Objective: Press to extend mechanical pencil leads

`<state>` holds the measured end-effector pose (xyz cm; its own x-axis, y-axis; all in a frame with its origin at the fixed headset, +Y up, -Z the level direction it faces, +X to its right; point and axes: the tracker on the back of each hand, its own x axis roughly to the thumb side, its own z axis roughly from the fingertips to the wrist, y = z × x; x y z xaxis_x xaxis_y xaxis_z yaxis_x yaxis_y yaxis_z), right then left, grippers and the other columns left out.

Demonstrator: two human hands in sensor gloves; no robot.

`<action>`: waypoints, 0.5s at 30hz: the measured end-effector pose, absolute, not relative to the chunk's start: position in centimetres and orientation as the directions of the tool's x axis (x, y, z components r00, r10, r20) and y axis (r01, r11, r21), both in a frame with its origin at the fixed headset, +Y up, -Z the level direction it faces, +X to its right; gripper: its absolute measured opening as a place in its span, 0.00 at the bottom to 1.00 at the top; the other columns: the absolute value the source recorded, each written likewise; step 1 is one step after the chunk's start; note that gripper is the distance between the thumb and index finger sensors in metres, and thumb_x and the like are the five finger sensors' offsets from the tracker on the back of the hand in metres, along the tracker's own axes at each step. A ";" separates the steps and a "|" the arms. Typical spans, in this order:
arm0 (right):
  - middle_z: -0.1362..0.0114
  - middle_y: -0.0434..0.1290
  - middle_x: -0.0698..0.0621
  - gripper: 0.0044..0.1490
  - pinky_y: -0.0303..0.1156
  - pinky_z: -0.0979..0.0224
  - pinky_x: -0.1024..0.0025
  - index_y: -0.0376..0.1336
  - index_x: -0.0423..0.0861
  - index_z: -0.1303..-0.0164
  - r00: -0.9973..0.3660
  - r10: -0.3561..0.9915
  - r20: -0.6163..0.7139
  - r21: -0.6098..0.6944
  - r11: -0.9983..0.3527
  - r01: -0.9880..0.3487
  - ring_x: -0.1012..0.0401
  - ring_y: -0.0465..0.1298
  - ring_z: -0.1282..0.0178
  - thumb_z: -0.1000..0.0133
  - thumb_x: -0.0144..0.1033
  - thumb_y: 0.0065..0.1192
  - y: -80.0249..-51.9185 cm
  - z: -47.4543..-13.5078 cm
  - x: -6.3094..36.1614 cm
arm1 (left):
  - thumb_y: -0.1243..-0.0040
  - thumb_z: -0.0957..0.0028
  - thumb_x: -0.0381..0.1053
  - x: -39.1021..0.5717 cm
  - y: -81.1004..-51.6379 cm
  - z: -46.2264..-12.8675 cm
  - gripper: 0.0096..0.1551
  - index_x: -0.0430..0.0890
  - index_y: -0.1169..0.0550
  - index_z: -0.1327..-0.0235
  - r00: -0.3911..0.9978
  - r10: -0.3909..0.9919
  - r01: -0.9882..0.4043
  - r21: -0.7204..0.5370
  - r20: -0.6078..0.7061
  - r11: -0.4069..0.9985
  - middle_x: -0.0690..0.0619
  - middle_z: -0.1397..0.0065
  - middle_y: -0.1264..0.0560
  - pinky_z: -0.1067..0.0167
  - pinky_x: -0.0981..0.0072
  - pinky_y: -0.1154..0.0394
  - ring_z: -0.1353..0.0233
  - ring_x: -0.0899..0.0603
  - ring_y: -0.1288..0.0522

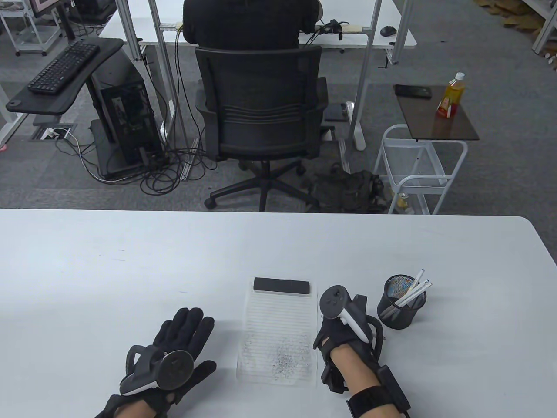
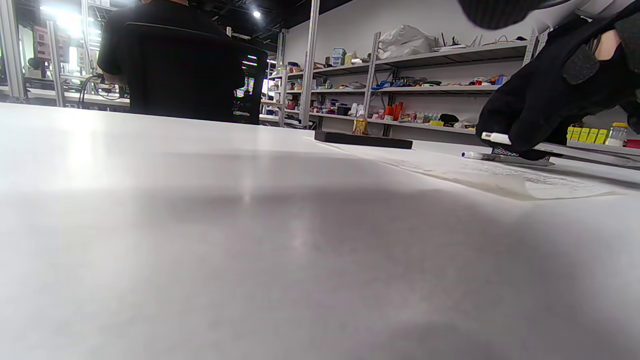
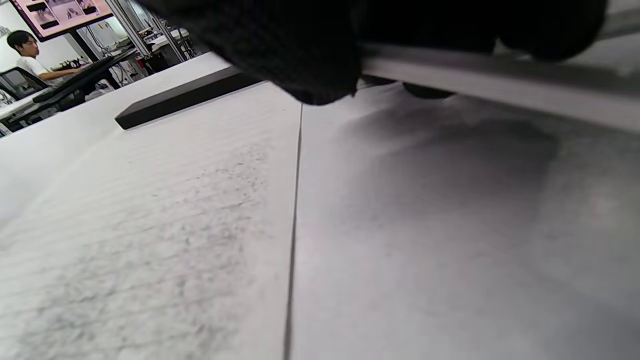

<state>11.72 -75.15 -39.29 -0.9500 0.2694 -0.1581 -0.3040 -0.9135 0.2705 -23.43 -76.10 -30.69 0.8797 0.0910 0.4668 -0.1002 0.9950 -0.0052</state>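
Now I am curling my right hand [image 1: 343, 324] fingers [image 2: 520, 125] around a white pencil [image 2: 495, 138] low over the paper's [image 1: 278, 339] three o'clock edge, keeping it steady for the press, while my left hand [image 1: 174, 348] is lying flat and empty on the bench [image 1: 130, 270].

Grey carpet [image 1: 500, 65]; black office chair [image 1: 261, 117]; cluttered wall shelves [image 2: 425, 85].

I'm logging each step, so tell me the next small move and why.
Probably thumb the pencil's cap to click out lead. The right hand grips a white mechanical pencil low beside the speckled paper; the left hand lies flat on the table.

Office chair [image 1: 261, 109], keyboard [image 1: 64, 67], bottle [image 1: 451, 96].
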 end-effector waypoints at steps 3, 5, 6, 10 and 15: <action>0.42 0.75 0.34 0.33 0.79 0.45 0.39 0.68 0.31 0.35 -0.970 0.193 -0.149 0.257 -0.939 -0.227 0.39 0.81 0.48 0.49 0.26 0.80 -75.3 -39.5 10.9 | 0.50 0.51 0.71 -23.4 -76.1 -30.7 0.54 0.50 0.53 0.17 0.879 0.093 -0.103 -0.005 0.467 0.995 0.42 0.14 0.56 0.25 0.31 0.48 0.15 0.28 0.54; 0.43 0.76 0.34 0.33 0.80 0.46 0.39 0.69 0.31 0.36 -0.979 0.147 -0.139 0.257 -0.950 -0.179 0.39 0.82 0.49 0.50 0.26 0.81 -75.4 -39.7 10.6 | 0.50 0.51 0.71 -23.4 -76.1 -30.7 0.55 0.50 0.53 0.17 0.880 0.091 -0.099 -0.007 0.467 0.995 0.42 0.14 0.56 0.24 0.31 0.48 0.15 0.28 0.54; 0.43 0.76 0.34 0.33 0.80 0.46 0.39 0.69 0.31 0.36 -0.982 0.131 -0.135 0.265 -0.950 -0.163 0.39 0.82 0.50 0.50 0.26 0.80 -75.5 -39.8 10.4 | 0.50 0.51 0.71 -23.4 -76.1 -30.7 0.55 0.50 0.53 0.17 0.880 0.091 -0.098 -0.008 0.466 0.995 0.43 0.14 0.56 0.25 0.31 0.48 0.15 0.28 0.54; 0.45 0.76 0.34 0.32 0.80 0.46 0.40 0.69 0.31 0.37 -0.988 0.099 -0.118 0.277 -0.952 -0.128 0.40 0.82 0.51 0.50 0.26 0.80 -76.1 -39.9 9.9 | 0.49 0.51 0.71 -23.4 -76.1 -30.7 0.55 0.50 0.53 0.17 0.880 0.085 -0.093 -0.006 0.468 0.996 0.43 0.14 0.56 0.24 0.32 0.48 0.15 0.28 0.54; 0.45 0.77 0.34 0.32 0.80 0.47 0.40 0.70 0.30 0.38 -0.991 0.075 -0.111 0.258 -0.961 -0.101 0.40 0.83 0.52 0.50 0.26 0.79 -76.3 -39.9 9.8 | 0.49 0.51 0.71 -23.4 -76.1 -30.7 0.55 0.50 0.53 0.17 0.880 0.087 -0.093 -0.011 0.468 0.996 0.43 0.14 0.56 0.25 0.31 0.48 0.15 0.28 0.54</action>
<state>9.80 -76.30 -39.95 -0.9910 0.0748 -0.1110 -0.1015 -0.9608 0.2582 -23.37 -76.13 -30.73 0.8796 0.0871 0.4676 -0.0930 0.9956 -0.0106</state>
